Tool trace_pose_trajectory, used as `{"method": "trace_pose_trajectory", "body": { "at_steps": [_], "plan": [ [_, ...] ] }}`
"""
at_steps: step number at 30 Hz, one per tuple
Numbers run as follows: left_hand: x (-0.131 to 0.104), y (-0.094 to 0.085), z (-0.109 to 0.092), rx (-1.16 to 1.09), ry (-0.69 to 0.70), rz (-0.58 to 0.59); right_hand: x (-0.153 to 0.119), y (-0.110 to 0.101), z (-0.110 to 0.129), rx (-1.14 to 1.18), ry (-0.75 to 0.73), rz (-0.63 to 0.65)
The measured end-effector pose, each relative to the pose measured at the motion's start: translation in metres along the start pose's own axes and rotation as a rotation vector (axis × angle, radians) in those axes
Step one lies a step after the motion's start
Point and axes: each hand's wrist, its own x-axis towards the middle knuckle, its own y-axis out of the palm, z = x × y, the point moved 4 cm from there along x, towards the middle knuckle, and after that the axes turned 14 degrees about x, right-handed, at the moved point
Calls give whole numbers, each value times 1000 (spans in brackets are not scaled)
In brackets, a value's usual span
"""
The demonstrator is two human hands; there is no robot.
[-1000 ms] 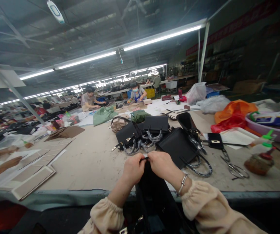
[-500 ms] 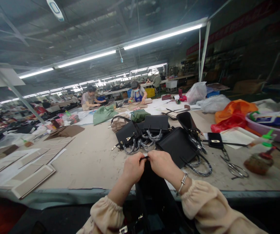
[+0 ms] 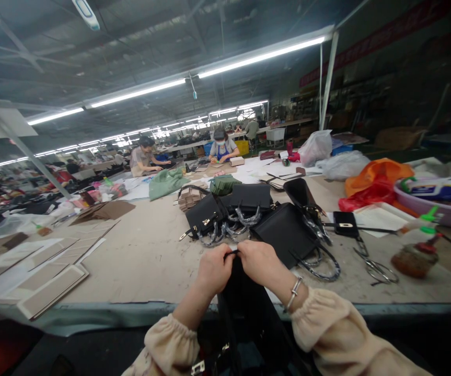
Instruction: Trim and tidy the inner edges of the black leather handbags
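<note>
A black bag (image 3: 249, 308) hangs at the table's front edge, its lower part dark and low in view. My left hand (image 3: 214, 266) pinches the bag's upper black edge. Close beside it, my right hand (image 3: 259, 262) has its fingers closed on the same edge. Just beyond my hands lie several black bags (image 3: 284, 230) with plastic-wrapped handles (image 3: 244, 218). A small black piece with a metal clasp (image 3: 345, 223) lies to the right.
Scissors (image 3: 380, 271), a brown-filled bottle (image 3: 415, 258) and a purple basin (image 3: 440, 213) are on the right of the table (image 3: 142, 266). Beige panels (image 3: 53, 290) lie at left, a green cloth (image 3: 167, 183) farther back. Two people (image 3: 223, 149) work across the table.
The person across the table has shifted their head and hands a little. My hands keep their pinch on the black edge with hardly any movement.
</note>
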Motion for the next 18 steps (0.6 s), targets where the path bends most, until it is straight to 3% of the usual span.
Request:
{"method": "trace_pose_trajectory", "body": {
  "at_steps": [18],
  "plan": [
    [0,-1,-4,13,3,17,-2,-1,-1,9,11,4]
  ]
}}
